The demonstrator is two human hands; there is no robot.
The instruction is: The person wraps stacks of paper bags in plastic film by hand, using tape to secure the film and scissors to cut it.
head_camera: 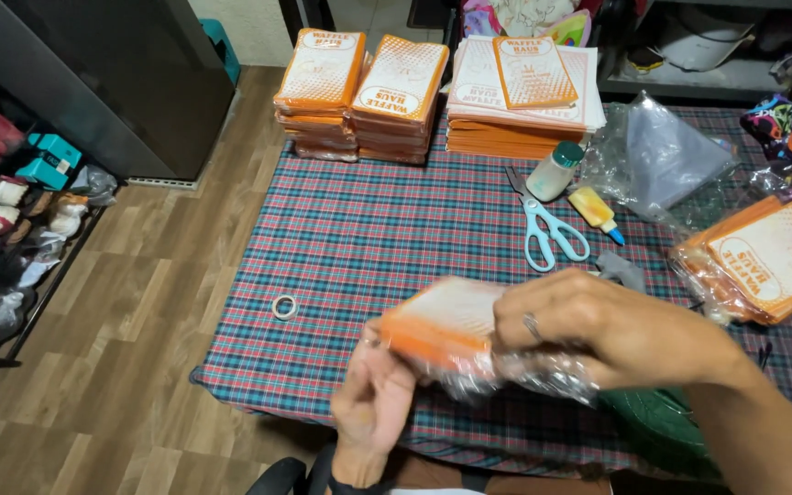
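My right hand (588, 325) grips a stack of orange and white paper bags (442, 323) from above, with clear plastic wrap (543, 374) bunched under it. My left hand (373, 399) touches the stack's lower left corner from below. The stack is blurred and hangs above the near edge of a plaid cloth (368, 238). A ring is on one finger of my right hand.
Three piles of orange paper bags (396, 96) stand at the cloth's far edge. Blue-handled scissors (547, 229), a small bottle (554, 171), a yellow glue tube (595, 211), a tape roll (284, 306), a clear plastic bag (657, 156) and a wrapped bundle of paper bags (767, 257) lie around.
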